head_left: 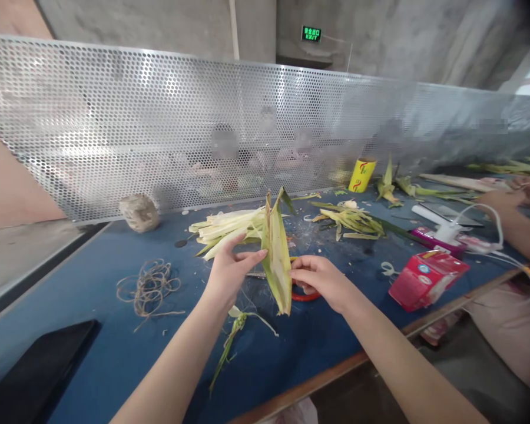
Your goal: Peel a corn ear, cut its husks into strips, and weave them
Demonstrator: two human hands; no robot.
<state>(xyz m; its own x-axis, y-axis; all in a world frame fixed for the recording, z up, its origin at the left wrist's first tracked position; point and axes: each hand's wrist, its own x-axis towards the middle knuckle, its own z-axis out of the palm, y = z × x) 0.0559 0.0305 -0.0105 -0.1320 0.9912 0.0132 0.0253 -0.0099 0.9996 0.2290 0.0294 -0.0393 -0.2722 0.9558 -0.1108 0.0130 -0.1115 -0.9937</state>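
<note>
A long pale-green corn husk stands upright between my two hands, above the table. My left hand pinches its left edge with the thumb and fingers. On its right edge, my right hand grips lower down, fingertips pressed together. Just behind my right hand lie red-handled scissors, partly covered by the hand and husk. A pile of flat husk strips rests beyond my left hand. Below the hands is a small tied green husk piece with a thin loose strand.
Tangled twine and a dark tablet-like object lie left. A twine roll stands by the perforated metal screen. More husks, a yellow can-shaped roll and a red packet are right, near another person's arm.
</note>
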